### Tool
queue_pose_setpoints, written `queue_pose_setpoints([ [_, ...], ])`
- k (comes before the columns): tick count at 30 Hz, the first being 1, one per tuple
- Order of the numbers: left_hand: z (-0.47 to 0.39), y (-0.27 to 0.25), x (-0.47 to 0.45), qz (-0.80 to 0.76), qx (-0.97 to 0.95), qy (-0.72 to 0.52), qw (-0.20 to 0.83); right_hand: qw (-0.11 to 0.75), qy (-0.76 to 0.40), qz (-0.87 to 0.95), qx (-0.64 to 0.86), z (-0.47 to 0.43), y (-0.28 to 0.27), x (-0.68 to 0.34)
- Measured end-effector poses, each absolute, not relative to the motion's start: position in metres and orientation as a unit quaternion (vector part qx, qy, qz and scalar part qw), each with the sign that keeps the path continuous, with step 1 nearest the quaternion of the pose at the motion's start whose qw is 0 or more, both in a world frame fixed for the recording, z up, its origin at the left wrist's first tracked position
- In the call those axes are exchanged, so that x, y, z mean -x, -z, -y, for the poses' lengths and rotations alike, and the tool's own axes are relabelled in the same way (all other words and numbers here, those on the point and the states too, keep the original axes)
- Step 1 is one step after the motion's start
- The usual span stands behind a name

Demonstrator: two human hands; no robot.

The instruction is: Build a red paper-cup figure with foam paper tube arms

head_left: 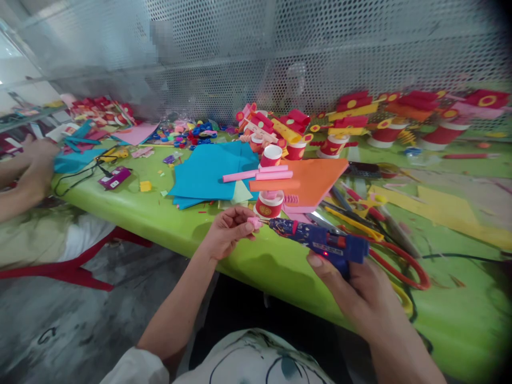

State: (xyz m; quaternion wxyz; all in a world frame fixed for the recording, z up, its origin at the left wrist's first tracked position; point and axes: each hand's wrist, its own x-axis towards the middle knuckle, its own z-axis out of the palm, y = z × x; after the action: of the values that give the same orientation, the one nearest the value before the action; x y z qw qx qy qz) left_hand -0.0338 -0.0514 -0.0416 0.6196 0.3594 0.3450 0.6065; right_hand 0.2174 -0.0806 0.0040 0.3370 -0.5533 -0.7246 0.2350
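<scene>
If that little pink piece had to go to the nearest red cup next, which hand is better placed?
Likely the left hand: it pinches the pink piece close to the red cup, while the right hand is occupied holding the blue glue gun.

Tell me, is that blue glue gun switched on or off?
On, it appears: a small red light glows on the side of the glue gun, which the right hand holds. How hot it is, I cannot tell.

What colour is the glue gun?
The glue gun is mostly dark blue, seen in the head view.
</scene>
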Motion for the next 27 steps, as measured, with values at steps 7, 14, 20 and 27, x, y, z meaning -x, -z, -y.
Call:
queue_pose_setpoints([
  [7, 0.0512, 0.0401, 0.0334, -0.345, -0.359, -0.605, 0.622, 0.332, -0.227, 0.757, 0.515, 0.0755, 0.0021, -0.2234],
  [14, 0.0520, 0.0395, 0.0333, -0.339, -0.359, -0.607, 0.623, 0.352, -0.222, 0.734, 0.537, 0.0816, -0.0022, -0.2170],
  [20, 0.0521, 0.0389, 0.0341, -0.354, -0.353, -0.603, 0.622, 0.347, -0.213, 0.743, 0.531, 0.0818, -0.0016, -0.2203],
  [27, 0.0514, 0.0400, 0.0340, -0.352, -0.346, -0.610, 0.620, 0.339, -0.215, 0.741, 0.538, 0.0828, -0.0033, -0.2196],
])
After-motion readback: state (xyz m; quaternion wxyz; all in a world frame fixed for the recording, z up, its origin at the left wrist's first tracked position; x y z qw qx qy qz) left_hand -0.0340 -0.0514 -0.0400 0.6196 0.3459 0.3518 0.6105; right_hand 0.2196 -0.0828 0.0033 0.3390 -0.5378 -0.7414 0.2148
